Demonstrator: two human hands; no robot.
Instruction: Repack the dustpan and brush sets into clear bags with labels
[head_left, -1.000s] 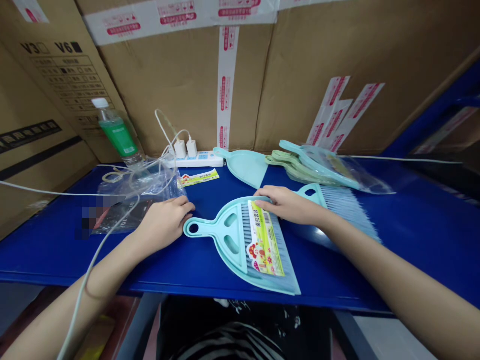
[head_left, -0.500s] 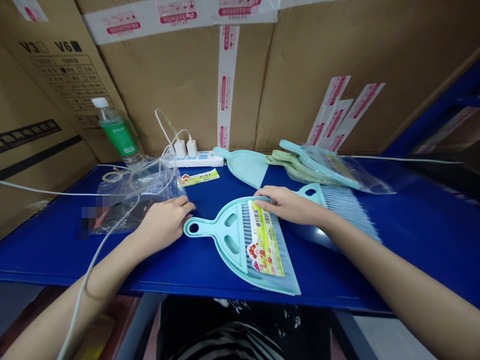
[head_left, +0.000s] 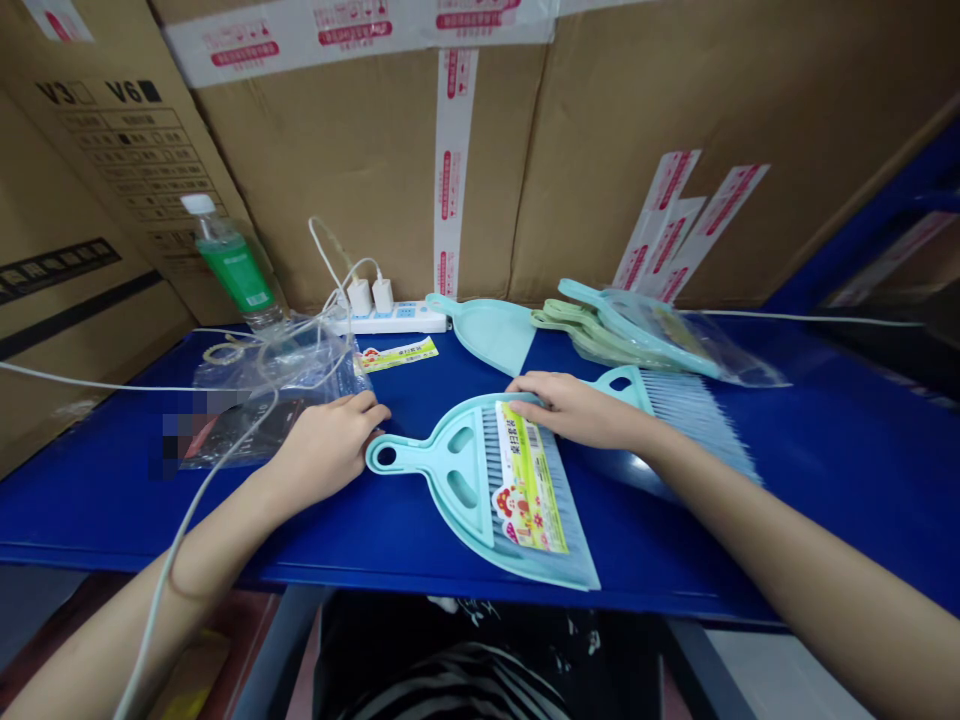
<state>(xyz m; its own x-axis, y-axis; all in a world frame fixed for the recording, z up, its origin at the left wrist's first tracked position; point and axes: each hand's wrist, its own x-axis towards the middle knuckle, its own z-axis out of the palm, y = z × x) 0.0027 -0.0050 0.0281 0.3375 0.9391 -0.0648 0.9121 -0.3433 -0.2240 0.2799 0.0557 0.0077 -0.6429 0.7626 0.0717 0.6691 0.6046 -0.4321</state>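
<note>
A teal dustpan (head_left: 461,480) lies on the blue shelf (head_left: 825,470) with a small brush and a yellow printed label (head_left: 529,480) set in it. My left hand (head_left: 326,445) rests curled beside the end of the dustpan's handle, its fingertips touching the handle. My right hand (head_left: 574,408) lies on the dustpan's far edge, fingers pressed down on it. A loose teal brush (head_left: 686,410) lies just behind my right wrist.
At the back stand another teal dustpan (head_left: 491,330), a bagged pile of brush sets (head_left: 645,335), a power strip with chargers (head_left: 386,312), a green-labelled bottle (head_left: 229,262) and clear plastic bags (head_left: 277,385). Cardboard boxes (head_left: 600,130) wall the rear. A white cable (head_left: 217,460) crosses my left forearm.
</note>
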